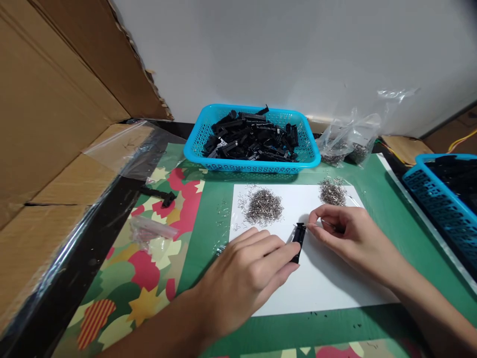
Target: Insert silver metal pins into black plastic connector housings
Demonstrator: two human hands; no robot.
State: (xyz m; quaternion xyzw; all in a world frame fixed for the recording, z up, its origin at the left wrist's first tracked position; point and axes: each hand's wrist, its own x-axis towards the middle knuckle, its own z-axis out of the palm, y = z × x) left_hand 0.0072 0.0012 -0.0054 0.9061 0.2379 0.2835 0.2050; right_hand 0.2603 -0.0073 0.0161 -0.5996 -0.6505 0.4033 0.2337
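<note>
The work surface is a green mat [376,199] with a white paper sheet [328,283] at centre, against a grey wall [298,49]. Cardboard sheets [55,99] close the left edge. A blue plastic basket of black parts [253,136] sits far centre. The small black plastic connector [298,242] lies on the sheet. The left hand [242,278] pinches its near end; the right hand [346,236] has fingertips pressed together at its far end. Bare sheet lies near right.

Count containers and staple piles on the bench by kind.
Blue baskets: 2
Clear plastic bags: 2
Loose metal staple piles on the white sheet: 2
Total: 6
</note>
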